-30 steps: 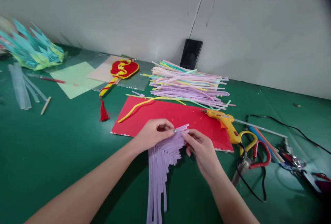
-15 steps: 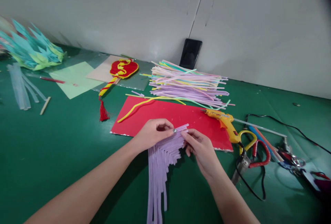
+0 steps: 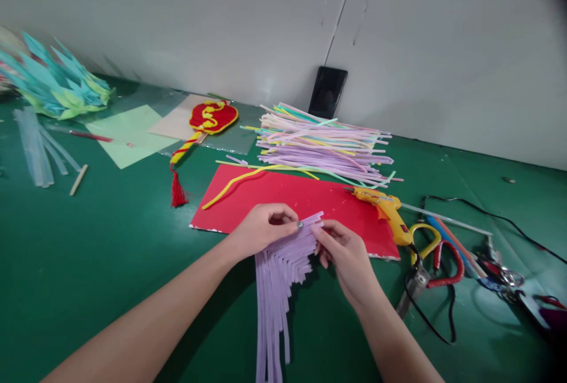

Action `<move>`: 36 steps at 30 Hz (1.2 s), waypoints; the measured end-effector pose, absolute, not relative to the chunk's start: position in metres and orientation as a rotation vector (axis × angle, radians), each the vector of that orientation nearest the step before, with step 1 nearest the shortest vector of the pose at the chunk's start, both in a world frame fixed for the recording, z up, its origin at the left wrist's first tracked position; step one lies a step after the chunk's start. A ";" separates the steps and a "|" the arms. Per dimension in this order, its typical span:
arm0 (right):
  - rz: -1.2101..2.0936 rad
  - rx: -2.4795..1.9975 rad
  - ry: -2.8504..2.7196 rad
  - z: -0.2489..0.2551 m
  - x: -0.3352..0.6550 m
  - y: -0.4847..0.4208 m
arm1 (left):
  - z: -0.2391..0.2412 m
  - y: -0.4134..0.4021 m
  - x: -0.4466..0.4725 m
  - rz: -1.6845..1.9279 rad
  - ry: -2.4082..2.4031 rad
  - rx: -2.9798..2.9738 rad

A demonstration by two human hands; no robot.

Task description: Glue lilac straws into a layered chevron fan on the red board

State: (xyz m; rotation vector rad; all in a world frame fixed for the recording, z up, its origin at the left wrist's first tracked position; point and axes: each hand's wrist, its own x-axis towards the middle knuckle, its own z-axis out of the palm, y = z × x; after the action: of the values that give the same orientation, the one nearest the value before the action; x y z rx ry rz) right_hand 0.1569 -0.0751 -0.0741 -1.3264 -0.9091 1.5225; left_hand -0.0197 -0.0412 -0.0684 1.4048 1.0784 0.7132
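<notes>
Two narrow grips, left hand [image 3: 261, 231] and right hand [image 3: 348, 256], pinch the angled top of the lilac straw bundle [image 3: 281, 262] lying on the green bench [image 3: 88, 253], long axis seemingly pointing toward the person.

Green surface [image 3: 88, 265]. Lying on it: red sheet [image 3: 292, 197], centre; lilac straw fan [image 3: 279, 265] overlapping the sheet's near edge; pile of pastel straws [image 3: 323, 144] behind the sheet; yellow glue gun [image 3: 385, 209] and scissors [image 3: 436, 259], right; tasselled red ornament [image 3: 208, 120], pale green sheet [image 3: 130, 132], clear sticks [image 3: 33, 147] and teal paper craft [image 3: 55, 85], left.
</notes>
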 end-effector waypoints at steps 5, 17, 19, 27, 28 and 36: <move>1.514 -1.316 -0.926 -0.075 0.157 -0.074 | -0.067 -0.041 -0.020 0.706 1.085 1.398; 1.508 -1.324 -0.946 -0.072 0.157 -0.075 | -0.067 -0.041 -0.019 0.708 1.081 1.398; 1.516 -1.328 -0.929 -0.072 0.158 -0.075 | -0.067 -0.041 -0.019 0.707 1.081 1.401; 1.561 -1.345 -0.882 -0.072 0.157 -0.074 | -0.067 -0.042 -0.020 0.711 1.091 1.421; 1.563 -1.345 -0.877 -0.072 0.157 -0.074 | -0.067 -0.042 -0.020 0.712 1.093 1.425; 1.558 -1.324 -0.878 -0.070 0.158 -0.075 | -0.068 -0.040 -0.018 0.767 1.158 1.490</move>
State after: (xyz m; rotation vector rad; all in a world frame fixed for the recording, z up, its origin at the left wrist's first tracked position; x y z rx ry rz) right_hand 0.1584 -0.0746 -0.0702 -1.3241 -0.8775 1.5580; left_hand -0.0182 -0.0398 -0.0677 1.4902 1.1579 0.7668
